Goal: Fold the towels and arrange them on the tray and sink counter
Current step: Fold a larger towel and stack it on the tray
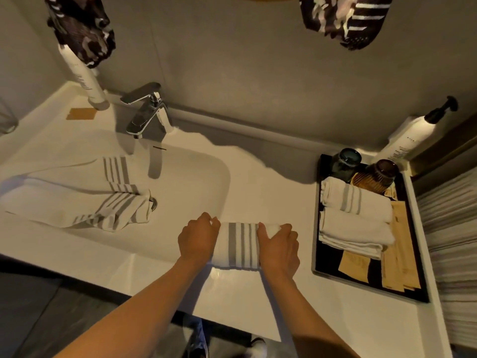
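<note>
White striped towel (pixel 238 245) sits on the worktop (pixel 271 192), your left hand (pixel 197 240) and right hand (pixel 278 248) clamped on its ends, keeping the fold tight. Tray (pixel 423 297) already holds two.

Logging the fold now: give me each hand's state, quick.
Left hand: fingers closed on the left end of the striped towel.
Right hand: fingers closed on the towel's right end.

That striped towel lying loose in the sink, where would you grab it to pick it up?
Probably from above, at the unstriped end of the loose towel. It lies flat and wide toward the left, while the striped end bunches beside the drain, so pinching the flat end's edge should let it hang straight.
</note>
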`<state>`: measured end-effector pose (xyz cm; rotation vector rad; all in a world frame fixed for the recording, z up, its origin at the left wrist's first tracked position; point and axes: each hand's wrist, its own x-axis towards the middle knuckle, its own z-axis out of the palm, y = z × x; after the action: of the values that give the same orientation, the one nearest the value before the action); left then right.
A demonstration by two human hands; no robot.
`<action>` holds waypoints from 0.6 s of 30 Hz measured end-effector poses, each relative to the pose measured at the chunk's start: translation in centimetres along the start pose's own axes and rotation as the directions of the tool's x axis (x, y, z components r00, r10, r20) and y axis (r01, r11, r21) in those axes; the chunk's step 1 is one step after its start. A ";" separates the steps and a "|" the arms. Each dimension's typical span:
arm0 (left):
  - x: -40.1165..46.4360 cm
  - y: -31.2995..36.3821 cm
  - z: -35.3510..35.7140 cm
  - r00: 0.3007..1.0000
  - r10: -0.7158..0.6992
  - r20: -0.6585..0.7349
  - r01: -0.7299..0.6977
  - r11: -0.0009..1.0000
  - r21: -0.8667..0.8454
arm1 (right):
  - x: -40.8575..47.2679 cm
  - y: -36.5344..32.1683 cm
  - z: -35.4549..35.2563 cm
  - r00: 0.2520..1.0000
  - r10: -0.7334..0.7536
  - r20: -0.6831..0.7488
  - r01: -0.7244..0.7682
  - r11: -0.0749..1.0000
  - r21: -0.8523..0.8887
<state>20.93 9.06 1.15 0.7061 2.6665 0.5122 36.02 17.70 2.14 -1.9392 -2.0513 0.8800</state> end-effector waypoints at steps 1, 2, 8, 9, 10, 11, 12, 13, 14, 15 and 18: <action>0.0 0.3 0.0 0.999 0.022 -0.026 -0.019 0.996 0.091 | 0.0 0.0 0.2 1.000 -0.017 -0.006 0.017 0.999 -0.032; 0.0 0.4 -0.1 0.997 0.054 -0.056 -0.045 0.987 0.155 | 0.0 -0.2 0.1 0.999 -0.033 -0.003 0.033 0.998 -0.049; -2.6 0.8 -2.7 0.767 0.616 -0.180 -0.589 0.787 0.182 | 1.1 -1.0 -1.9 0.978 0.030 0.208 -0.027 0.999 -0.020; -4.0 0.9 -2.8 0.696 0.706 -0.132 -0.686 0.708 0.167 | 1.1 -1.3 -2.2 0.973 0.021 0.228 -0.019 1.000 -0.012; -5.3 0.8 -2.5 0.646 0.760 -0.069 -0.742 0.647 0.178 | 1.1 -1.5 -2.5 0.974 -0.001 0.226 0.001 1.000 0.001; -6.4 0.8 -1.8 0.623 0.782 -0.013 -0.763 0.612 0.208 | 1.1 -1.6 -3.0 0.979 -0.034 0.202 0.030 0.999 0.025; -6.9 0.6 -1.1 0.631 0.776 0.025 -0.757 0.608 0.240 | 0.8 -1.7 -3.4 0.984 -0.080 0.157 0.072 0.996 0.052; -7.2 0.5 -0.5 0.651 0.757 0.051 -0.740 0.619 0.263 | 0.4 -1.6 -3.8 0.987 -0.137 0.085 0.131 0.988 0.079; -7.2 0.6 -0.2 0.674 0.737 0.056 -0.721 0.640 0.266 | 0.0 -1.3 -4.4 0.975 -0.223 -0.014 0.224 0.970 0.093; -7.1 0.6 0.1 0.691 0.720 0.061 -0.708 0.657 0.259 | -0.4 -0.9 -4.8 0.935 -0.336 -0.108 0.345 0.935 0.078; -7.0 0.2 0.4 0.706 0.701 0.102 -0.701 0.670 0.242 | -1.6 1.5 -4.2 0.714 -0.699 -0.048 0.688 0.712 -0.138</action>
<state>26.91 5.70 2.47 1.8520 2.3895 0.3179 39.68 17.38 5.10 -1.0201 -2.5109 0.4759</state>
